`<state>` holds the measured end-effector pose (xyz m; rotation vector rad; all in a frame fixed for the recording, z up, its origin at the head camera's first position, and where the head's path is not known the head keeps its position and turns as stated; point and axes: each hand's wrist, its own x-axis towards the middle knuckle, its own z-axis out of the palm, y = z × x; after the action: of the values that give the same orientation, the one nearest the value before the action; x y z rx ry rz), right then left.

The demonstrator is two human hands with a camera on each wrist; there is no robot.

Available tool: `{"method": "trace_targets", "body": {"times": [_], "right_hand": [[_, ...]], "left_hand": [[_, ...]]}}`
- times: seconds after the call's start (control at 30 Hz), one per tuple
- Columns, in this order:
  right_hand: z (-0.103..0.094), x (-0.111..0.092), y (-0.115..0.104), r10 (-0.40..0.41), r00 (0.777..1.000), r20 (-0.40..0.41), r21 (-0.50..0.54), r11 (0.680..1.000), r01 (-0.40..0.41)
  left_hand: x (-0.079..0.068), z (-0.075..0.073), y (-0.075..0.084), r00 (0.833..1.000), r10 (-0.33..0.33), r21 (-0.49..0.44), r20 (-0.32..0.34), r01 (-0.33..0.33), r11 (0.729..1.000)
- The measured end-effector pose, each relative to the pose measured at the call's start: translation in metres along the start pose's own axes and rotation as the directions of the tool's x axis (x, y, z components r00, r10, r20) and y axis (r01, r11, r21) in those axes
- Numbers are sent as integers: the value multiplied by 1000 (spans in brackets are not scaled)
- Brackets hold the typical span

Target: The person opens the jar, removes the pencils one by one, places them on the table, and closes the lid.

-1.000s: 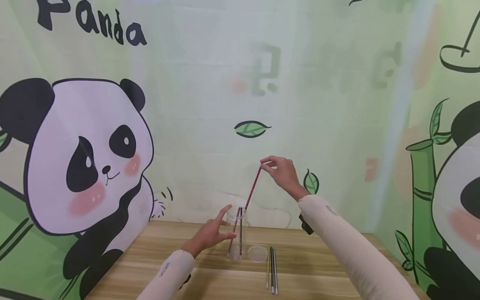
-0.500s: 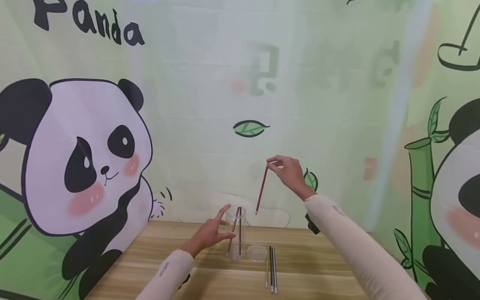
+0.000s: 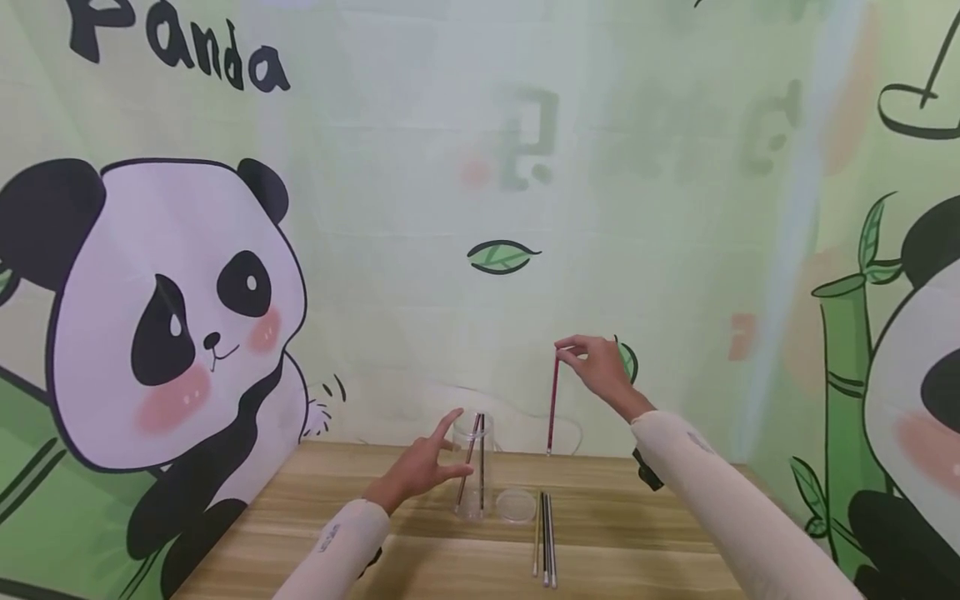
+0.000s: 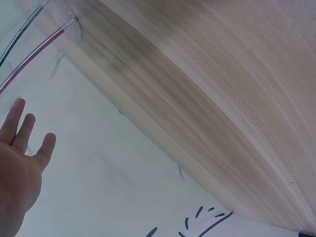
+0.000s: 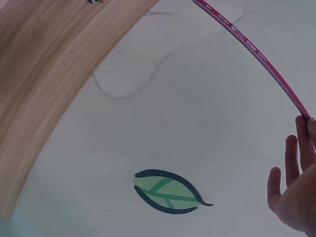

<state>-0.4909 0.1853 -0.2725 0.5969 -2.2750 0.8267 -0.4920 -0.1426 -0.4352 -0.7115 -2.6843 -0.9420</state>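
Observation:
A red pencil [image 3: 553,408] hangs nearly upright from my right hand [image 3: 600,367], pinched at its top end between thumb and fingertips. Silvery lettering runs along its side in the right wrist view [image 5: 247,44]. To the left stands a clear plastic jar [image 3: 474,492] with no lid on; a dark reddish pencil [image 3: 467,475] and a black pencil [image 3: 482,467] lean inside it. My left hand [image 3: 416,468] is at the jar's left side, thumb and fingers spread and fairly straight. Whether all its fingertips touch the jar cannot be made out.
A round clear lid [image 3: 516,506] lies right of the jar on the wooden table [image 3: 622,533]. Several pencils [image 3: 547,542], one of them yellowish, lie side by side near it. A panda-printed cloth backdrop [image 3: 390,250] rises behind the table.
The red pencil has come away from the jar's mouth. My right hand has carried it rightward and a little down, and it now hangs straighter. The left hand stays put.

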Motion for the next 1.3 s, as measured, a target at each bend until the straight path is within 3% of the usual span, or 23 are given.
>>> {"method": "trace_targets", "body": {"times": [0.43, 0.9, 1.3], "right_hand": [[21, -39, 31, 57, 995, 81, -1, 998, -57], [39, -74, 55, 158, 973, 165, -6, 987, -160], [60, -107, 78, 195, 963, 184, 65, 975, -210]], "left_hand": [[1, 1, -2, 1000, 7, 7, -2, -7, 1000], [0, -1, -2, 999, 36, 16, -14, -35, 999], [1, 2, -5, 1000, 26, 15, -12, -26, 1000]]}}
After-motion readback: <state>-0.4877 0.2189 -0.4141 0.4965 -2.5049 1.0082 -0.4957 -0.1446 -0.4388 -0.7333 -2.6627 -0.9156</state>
